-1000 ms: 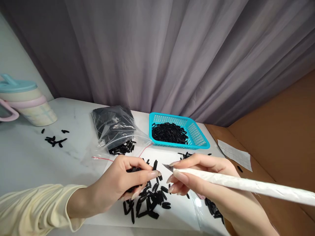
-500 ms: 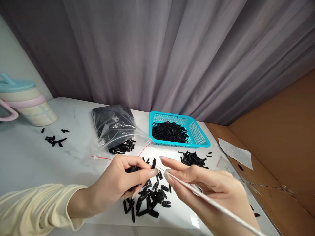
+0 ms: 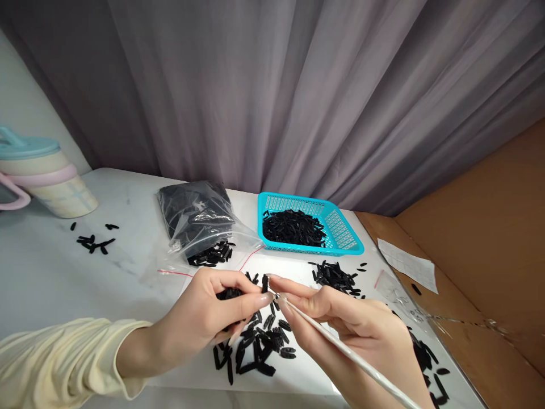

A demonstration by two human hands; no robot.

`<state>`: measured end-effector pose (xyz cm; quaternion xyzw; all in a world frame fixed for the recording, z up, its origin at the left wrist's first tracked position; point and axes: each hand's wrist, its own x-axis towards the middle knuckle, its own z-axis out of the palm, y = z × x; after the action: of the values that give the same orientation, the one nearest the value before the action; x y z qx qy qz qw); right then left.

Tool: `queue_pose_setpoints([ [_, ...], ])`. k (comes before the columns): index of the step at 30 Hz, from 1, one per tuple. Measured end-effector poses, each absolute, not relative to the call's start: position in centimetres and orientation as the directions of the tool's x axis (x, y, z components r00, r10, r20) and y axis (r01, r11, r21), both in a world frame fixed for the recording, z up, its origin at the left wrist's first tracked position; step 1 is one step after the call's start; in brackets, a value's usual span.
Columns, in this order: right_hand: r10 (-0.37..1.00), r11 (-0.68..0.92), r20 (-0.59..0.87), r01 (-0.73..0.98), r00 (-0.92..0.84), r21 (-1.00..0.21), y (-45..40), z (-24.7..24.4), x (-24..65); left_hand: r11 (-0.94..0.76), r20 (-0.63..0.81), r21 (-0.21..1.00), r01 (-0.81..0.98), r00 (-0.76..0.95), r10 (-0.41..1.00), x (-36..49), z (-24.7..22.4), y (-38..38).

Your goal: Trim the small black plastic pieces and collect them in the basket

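Observation:
My left hand [image 3: 213, 304] is closed, pinching a small, slim black piece [image 3: 264, 283] upright between thumb and forefinger. More black pieces [image 3: 229, 293] are tucked in its curled palm. Held like a pen, a thin white-handled tool [image 3: 349, 353] with a fine pointed metal tip is in my right hand [image 3: 353, 321]. That tip is at the pinched piece; whether it goes into it is hidden by the fingertips. Right fingertips come close to the left thumb. Below both hands, loose black pieces [image 3: 272, 339] lie scattered on a white sheet.
A blue basket [image 3: 355, 244] holds many black pieces. Left of it lies a clear zip bag [image 3: 193, 213] of dark material. Other piles [image 3: 334, 275] lie on the table, some at the right edge [image 3: 426, 355]. A lidded tumbler [image 3: 63, 193] stands far left; paper [image 3: 406, 264] rests on cardboard.
My right hand has moved left with the white tool, bringing its tip to the black piece. More black pieces now show at the lower right. My left hand stays nearly still.

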<state>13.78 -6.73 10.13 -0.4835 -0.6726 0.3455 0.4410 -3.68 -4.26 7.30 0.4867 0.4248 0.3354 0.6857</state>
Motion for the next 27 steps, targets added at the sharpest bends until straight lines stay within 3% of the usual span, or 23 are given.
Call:
queue_pose_setpoints([
  [16,0.966,0.258,0.215,0.480,-0.144,-0.839,-7.1,9.2,12.9,0.192,-0.220,0.974,0.122,0.288,0.932,-3.2,7.4,-4.0],
  [27,0.905,0.420,0.390,0.483,-0.168,-0.768,-7.3,7.9,12.2,0.256,-0.275,0.961,0.104,0.273,0.922,-3.1,7.1,-3.8],
])
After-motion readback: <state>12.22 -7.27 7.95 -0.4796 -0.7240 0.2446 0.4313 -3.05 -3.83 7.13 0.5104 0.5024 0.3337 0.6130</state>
